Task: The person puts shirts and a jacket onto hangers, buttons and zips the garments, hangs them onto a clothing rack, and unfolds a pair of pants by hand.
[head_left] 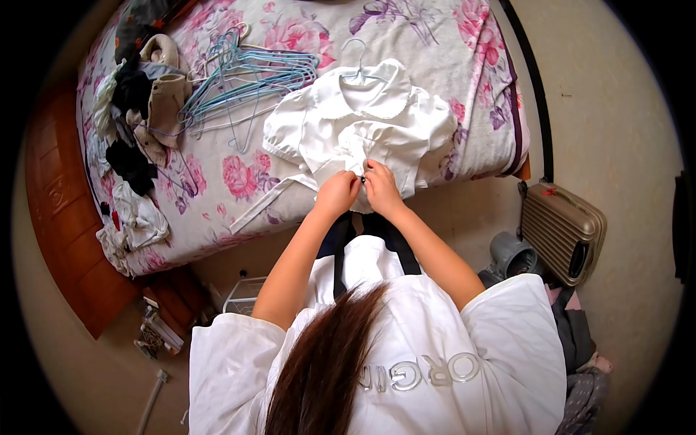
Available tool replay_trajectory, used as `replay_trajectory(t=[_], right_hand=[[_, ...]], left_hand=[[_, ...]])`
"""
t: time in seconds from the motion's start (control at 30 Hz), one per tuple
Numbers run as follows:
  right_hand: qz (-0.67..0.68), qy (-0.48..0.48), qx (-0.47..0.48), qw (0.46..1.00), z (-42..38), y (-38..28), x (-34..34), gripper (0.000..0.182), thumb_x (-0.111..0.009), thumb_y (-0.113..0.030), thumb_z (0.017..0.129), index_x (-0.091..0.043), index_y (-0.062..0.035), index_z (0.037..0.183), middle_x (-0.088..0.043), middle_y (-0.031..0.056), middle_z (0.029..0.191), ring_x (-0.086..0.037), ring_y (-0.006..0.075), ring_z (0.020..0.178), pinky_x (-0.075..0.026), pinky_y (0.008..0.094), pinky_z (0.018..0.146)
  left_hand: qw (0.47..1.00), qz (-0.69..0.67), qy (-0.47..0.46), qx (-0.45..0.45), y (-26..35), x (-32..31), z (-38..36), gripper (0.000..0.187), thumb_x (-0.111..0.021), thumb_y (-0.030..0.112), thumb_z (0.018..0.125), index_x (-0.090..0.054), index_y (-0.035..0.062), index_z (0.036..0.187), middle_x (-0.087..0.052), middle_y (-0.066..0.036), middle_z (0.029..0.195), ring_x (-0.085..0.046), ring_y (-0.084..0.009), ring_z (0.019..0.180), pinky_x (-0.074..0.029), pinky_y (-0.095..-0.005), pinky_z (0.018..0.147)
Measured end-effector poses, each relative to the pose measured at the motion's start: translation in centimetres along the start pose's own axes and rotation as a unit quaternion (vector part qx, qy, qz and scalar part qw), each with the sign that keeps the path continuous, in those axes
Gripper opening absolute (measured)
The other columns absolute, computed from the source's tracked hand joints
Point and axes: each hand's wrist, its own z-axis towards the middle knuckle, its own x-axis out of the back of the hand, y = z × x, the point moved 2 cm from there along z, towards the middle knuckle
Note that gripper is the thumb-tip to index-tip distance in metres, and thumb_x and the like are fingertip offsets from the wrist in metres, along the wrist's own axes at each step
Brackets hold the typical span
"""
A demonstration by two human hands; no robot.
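Note:
A white short-sleeved blouse (326, 138) with a round collar lies on the floral bed cover, a light blue hanger (360, 75) inside its neck. At the blouse's lower front, my left hand (338, 193) is closed on the white fabric. My right hand (381, 187) pinches the fabric just beside it, the two hands nearly touching. A small dark spot shows between the fingertips; what it is cannot be made out. One white strap (272, 201) of the blouse trails out to the left over the bed edge.
Several blue and white hangers (250, 72) lie piled left of the blouse. Heaped clothes (134, 109) cover the bed's left side. A brown suitcase (563, 232) and a grey container (513, 254) stand on the floor at right. The bed's wooden headboard (69, 210) is at far left.

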Motion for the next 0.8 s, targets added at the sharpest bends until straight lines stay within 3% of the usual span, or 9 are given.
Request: replay_trajectory(t=[0.13, 0.23, 0.37, 0.47, 0.57, 0.6, 0.67, 0.7, 0.8], right_hand=[[-0.009, 0.014, 0.009, 1.000, 0.1, -0.3, 0.6, 0.010, -0.050, -0.005, 0.074, -0.054, 0.0014, 0.082, -0.049, 0.0177, 0.109, -0.044, 0.0327, 0.103, -0.031, 0.0405, 0.090], [-0.050, 0.025, 0.039, 0.998, 0.7, -1.1, 1.8, 0.008, -0.051, -0.005, 0.074, -0.053, 0.0005, 0.079, -0.050, 0.0153, 0.107, -0.045, 0.0317, 0.101, -0.032, 0.0400, 0.089], [-0.062, 0.035, 0.056, 0.996, 1.3, -0.7, 2.1, 0.008, -0.055, -0.007, 0.072, -0.052, -0.0014, 0.077, -0.052, 0.0128, 0.104, -0.046, 0.0304, 0.100, -0.033, 0.0393, 0.088], [-0.012, 0.028, 0.003, 1.000, 1.1, -0.4, 2.7, 0.011, -0.058, -0.009, 0.070, -0.053, -0.0032, 0.078, -0.052, 0.0126, 0.103, -0.047, 0.0301, 0.100, -0.035, 0.0388, 0.086], [0.025, 0.037, -0.038, 0.998, 0.8, 1.1, 2.5, 0.018, -0.061, -0.012, 0.068, -0.054, -0.0045, 0.083, -0.050, 0.0123, 0.105, -0.047, 0.0306, 0.099, -0.037, 0.0385, 0.085], [0.017, 0.044, -0.041, 0.998, 1.2, 1.4, 2.7, 0.021, -0.061, -0.012, 0.068, -0.053, -0.0044, 0.086, -0.050, 0.0124, 0.106, -0.046, 0.0308, 0.100, -0.037, 0.0384, 0.085], [0.003, 0.059, -0.047, 0.997, 2.2, 2.3, 3.5, 0.026, -0.061, -0.013, 0.068, -0.053, -0.0044, 0.092, -0.049, 0.0126, 0.109, -0.046, 0.0313, 0.101, -0.037, 0.0380, 0.085], [-0.027, 0.066, -0.050, 0.996, 3.1, 2.9, 4.1, 0.036, -0.060, -0.012, 0.068, -0.049, -0.0047, 0.102, -0.047, 0.0128, 0.112, -0.045, 0.0316, 0.102, -0.036, 0.0377, 0.087], [-0.111, 0.120, -0.051, 0.985, 7.3, 5.3, 6.5, 0.042, -0.059, -0.011, 0.069, -0.045, -0.0034, 0.109, -0.046, 0.0137, 0.113, -0.044, 0.0317, 0.105, -0.036, 0.0377, 0.090]], left_hand=[[0.999, -0.012, 0.014, -0.043, -0.3, -0.1, 0.4, 0.015, -0.053, 0.014, 0.079, -0.055, -0.0007, 0.076, -0.054, -0.013, 0.069, -0.053, -0.0269, 0.063, -0.041, -0.0352, 0.058], [0.981, -0.185, -0.049, 0.037, -1.8, -0.4, 0.9, 0.016, -0.052, 0.015, 0.082, -0.054, 0.0004, 0.077, -0.053, -0.005, 0.067, -0.049, -0.0137, 0.060, -0.040, -0.0273, 0.056], [0.932, -0.336, -0.099, 0.097, -2.6, -0.8, 1.0, 0.015, -0.050, 0.016, 0.085, -0.054, 0.0033, 0.079, -0.050, 0.003, 0.068, -0.043, -0.0052, 0.061, -0.038, -0.0209, 0.056], [0.939, -0.310, -0.115, 0.092, -2.9, -0.8, 0.8, 0.016, -0.052, 0.017, 0.084, -0.056, 0.0020, 0.078, -0.055, -0.002, 0.067, -0.048, -0.0102, 0.060, -0.040, -0.0247, 0.056], [0.979, -0.019, -0.198, 0.036, -3.5, -1.5, 0.6, 0.019, -0.054, 0.019, 0.081, -0.058, 0.0008, 0.077, -0.060, -0.011, 0.069, -0.055, -0.0207, 0.061, -0.043, -0.0312, 0.058], [0.971, 0.038, -0.228, 0.055, -3.9, -2.0, 0.2, 0.023, -0.058, 0.025, 0.076, -0.062, 0.0025, 0.079, -0.061, -0.016, 0.075, -0.058, -0.0300, 0.068, -0.044, -0.0371, 0.062], [0.933, 0.145, -0.321, 0.078, -5.6, -4.2, -0.5, 0.028, -0.059, 0.031, 0.073, -0.064, 0.0050, 0.084, -0.061, -0.015, 0.077, -0.058, -0.0305, 0.071, -0.045, -0.0381, 0.065], [0.923, 0.192, -0.330, 0.041, -7.2, -5.2, -1.0, 0.031, -0.058, 0.033, 0.072, -0.064, 0.0072, 0.087, -0.062, -0.015, 0.079, -0.059, -0.0302, 0.073, -0.045, -0.0385, 0.067], [0.951, 0.128, -0.262, 0.104, -7.7, -4.7, -1.0, 0.029, -0.057, 0.031, 0.073, -0.064, 0.0068, 0.088, -0.061, -0.016, 0.079, -0.059, -0.0300, 0.074, -0.045, -0.0384, 0.067]])
